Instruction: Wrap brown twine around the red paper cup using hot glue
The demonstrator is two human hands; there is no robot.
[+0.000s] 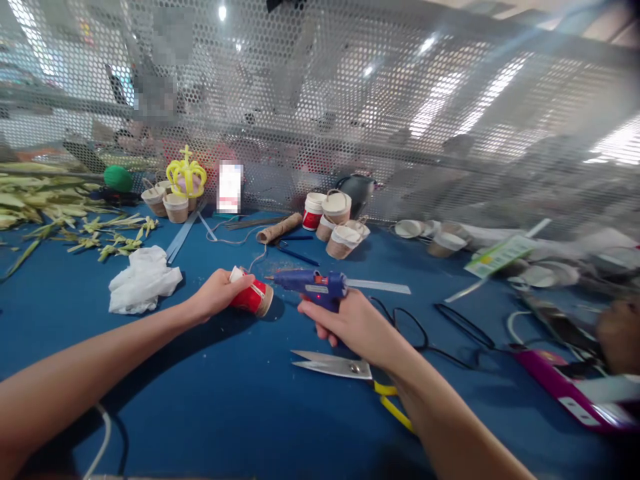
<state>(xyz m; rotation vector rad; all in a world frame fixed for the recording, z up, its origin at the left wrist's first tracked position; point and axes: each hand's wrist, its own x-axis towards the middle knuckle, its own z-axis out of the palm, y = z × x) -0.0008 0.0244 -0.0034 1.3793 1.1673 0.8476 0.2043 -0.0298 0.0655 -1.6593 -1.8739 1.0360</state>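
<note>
My left hand (223, 293) is wrapped round a red paper cup (253, 298), tilted on its side, with a brown band at its right end. A thin string runs up from the cup to a roll of twine (279, 229). In my right hand (345, 319) is a blue glue gun (313, 283), its nozzle pointing left just above the cup and apart from it. A clear glue stick (377, 286) sticks out of the gun's back. Below that hand lie scissors (335, 365) with yellow handles, partly hidden by my right forearm.
Small brown-wrapped cups (345, 240) stand at the back. A crumpled white cloth (144, 280) and dried husks (35, 193) lie left. Rightward are a black cord (463, 325), a glue stick packet (503, 255) and a purple power strip (560, 387). A perforated metal screen (310, 100) borders the blue table.
</note>
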